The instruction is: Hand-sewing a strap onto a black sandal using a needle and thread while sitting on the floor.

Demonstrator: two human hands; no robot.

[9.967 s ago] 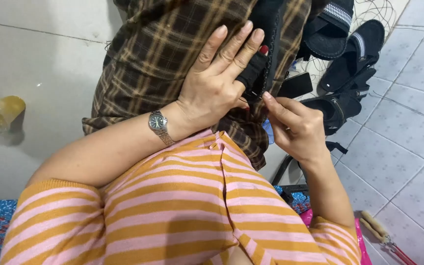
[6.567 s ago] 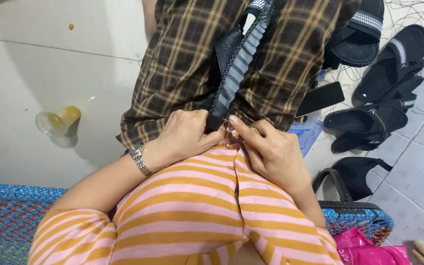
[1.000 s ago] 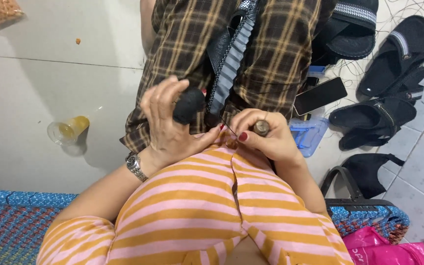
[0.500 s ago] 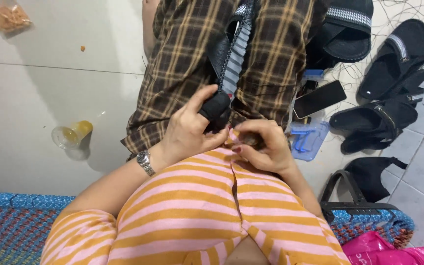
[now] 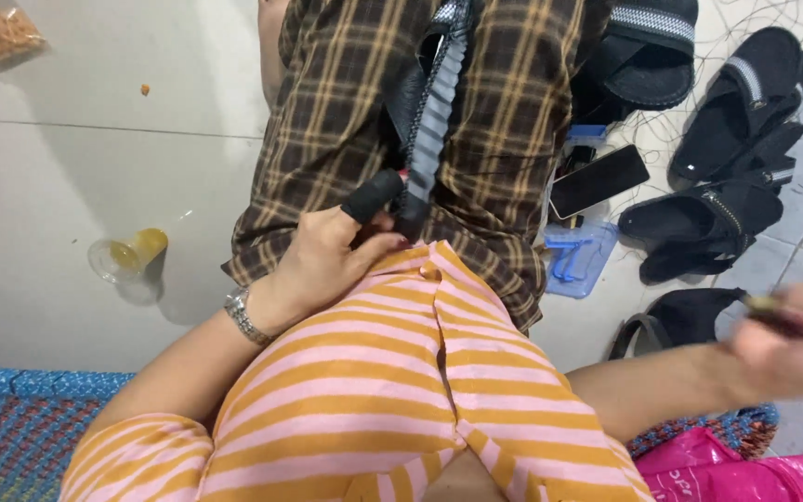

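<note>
Holding the black strap point(image 5: 425, 121) against the plaid cloth point(image 5: 346, 102), we are pinching its lower end in our left hand point(image 5: 327, 260). Our right hand point(image 5: 792, 349) is blurring out to the side, fingers closed on a thin tool point(image 5: 787, 316), so the strap is risking slipping off our knees.

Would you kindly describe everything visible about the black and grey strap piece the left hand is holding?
The strap piece is a long, narrow band, black along one side with a grey ribbed edge, apparently leather or rubber. It runs up the plaid cloth over the lap. The left hand grips its lower end, a black cover on one fingertip. Its upper end leaves the frame.
</note>
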